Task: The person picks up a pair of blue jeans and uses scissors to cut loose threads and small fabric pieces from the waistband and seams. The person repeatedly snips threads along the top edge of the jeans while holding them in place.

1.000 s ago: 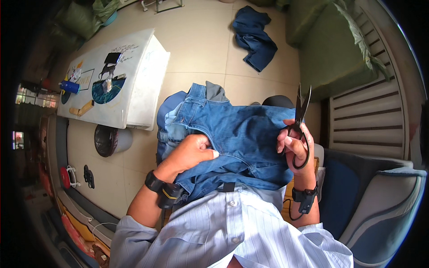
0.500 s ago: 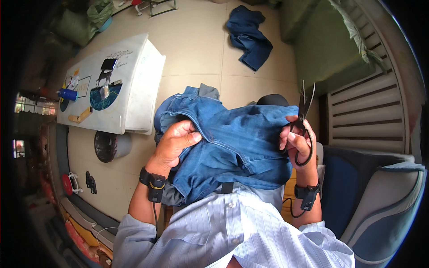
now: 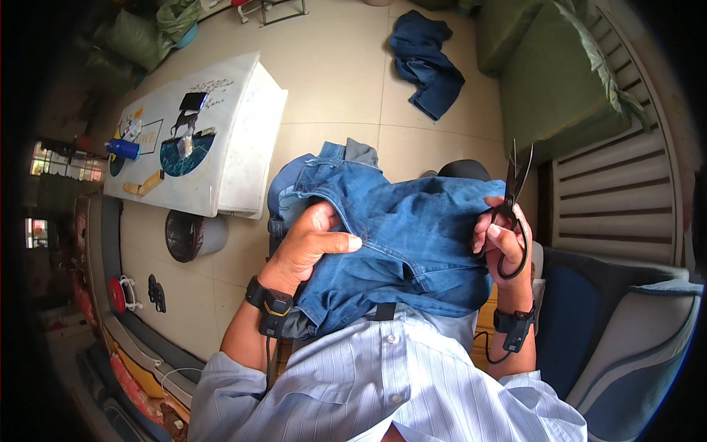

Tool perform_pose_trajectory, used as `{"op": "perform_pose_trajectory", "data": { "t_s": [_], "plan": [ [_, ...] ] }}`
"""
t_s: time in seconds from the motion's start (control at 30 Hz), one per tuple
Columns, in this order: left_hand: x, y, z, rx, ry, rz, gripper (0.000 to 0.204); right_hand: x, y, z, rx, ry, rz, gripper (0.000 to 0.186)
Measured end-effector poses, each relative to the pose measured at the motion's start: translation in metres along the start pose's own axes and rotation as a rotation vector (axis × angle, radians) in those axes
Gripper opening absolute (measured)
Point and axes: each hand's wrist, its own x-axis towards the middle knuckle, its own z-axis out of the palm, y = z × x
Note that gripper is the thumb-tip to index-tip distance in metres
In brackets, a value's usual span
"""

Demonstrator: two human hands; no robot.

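Observation:
Blue denim jeans (image 3: 434,214) lie bunched across my lap, with a grey lining piece (image 3: 361,153) poking out at the far side. My left hand (image 3: 313,239) pinches the open edge of the denim, thumb stretched along a seam on top and fingers tucked inside the fabric, mostly hidden. In my right hand (image 3: 504,232) is a pair of dark scissors (image 3: 520,180), its blades slightly apart and pointing away from me. That hand hovers at the right edge of the jeans, its fingers round the scissor handles.
Another pair of dark blue jeans (image 3: 427,62) lies on the tiled floor. To the left stands a white table (image 3: 243,147) bearing a blue can (image 3: 124,149), with a dark bin (image 3: 195,236) beside it. A slatted wooden bench (image 3: 615,206) and a cushioned seat (image 3: 626,353) flank my right.
My left thumb has stretched out farther right along the denim seam. The right hand keeps the scissors in much the same pose. The whole view has shifted slightly.

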Motion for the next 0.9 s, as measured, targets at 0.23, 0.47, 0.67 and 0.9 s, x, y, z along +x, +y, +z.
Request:
{"op": "perform_pose_trajectory", "data": {
  "t_s": [0.23,0.47,0.67,0.9],
  "plan": [
    [-0.006,0.003,0.009,-0.015,0.003,0.013,0.092,0.000,0.001,-0.001,0.011,0.019,0.009,0.053],
    [-0.009,0.003,0.013,-0.050,-0.013,0.051,0.091,0.001,0.003,-0.002,0.021,0.016,0.012,0.052],
    [-0.009,0.000,0.010,-0.066,-0.037,0.050,0.088,0.001,0.004,-0.002,0.011,0.021,0.006,0.053],
    [-0.012,0.007,0.019,-0.064,-0.035,0.054,0.090,-0.006,-0.004,0.011,-0.202,-0.015,-0.001,0.051]
  ]
}}
